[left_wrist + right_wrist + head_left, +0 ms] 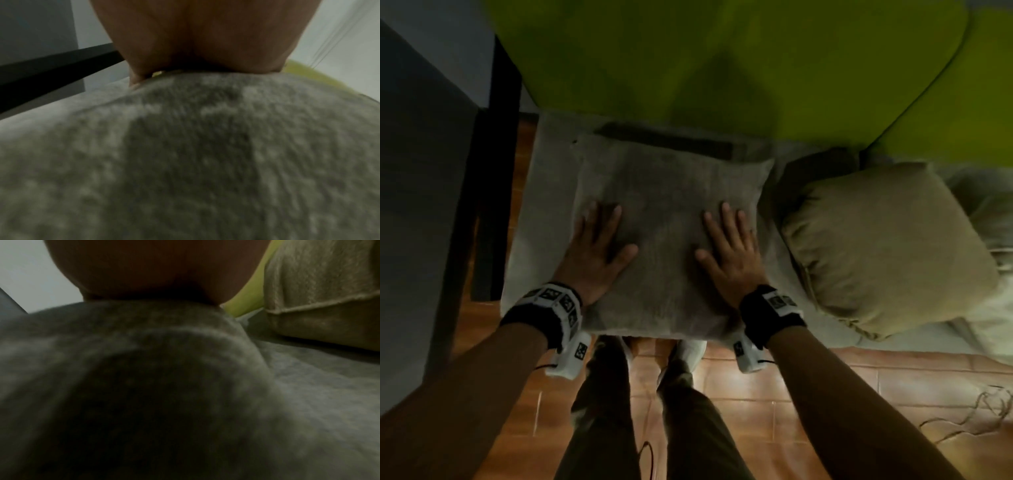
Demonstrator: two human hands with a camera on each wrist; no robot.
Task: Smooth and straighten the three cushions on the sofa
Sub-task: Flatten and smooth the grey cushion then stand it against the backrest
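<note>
Both forearms reach down to a grey cushion (667,219) lying flat on the left end of the sofa's grey seat (534,212): the left hand (594,253) presses its left half and the right hand (729,253) its right half, fingers straight and spread. Its mottled, coarse cover looks square and fairly smooth. Just beside it, a plump tan cushion (887,250) sits askew below the lime-green back cushions (722,61).

Your left hand (594,255) and right hand (731,253) flat on the cushion (664,192) lying on the sofa seat (544,164), second cushion (887,246) just right of it, backrest (722,68) behind both, floor (791,394) before the sofa.
</note>
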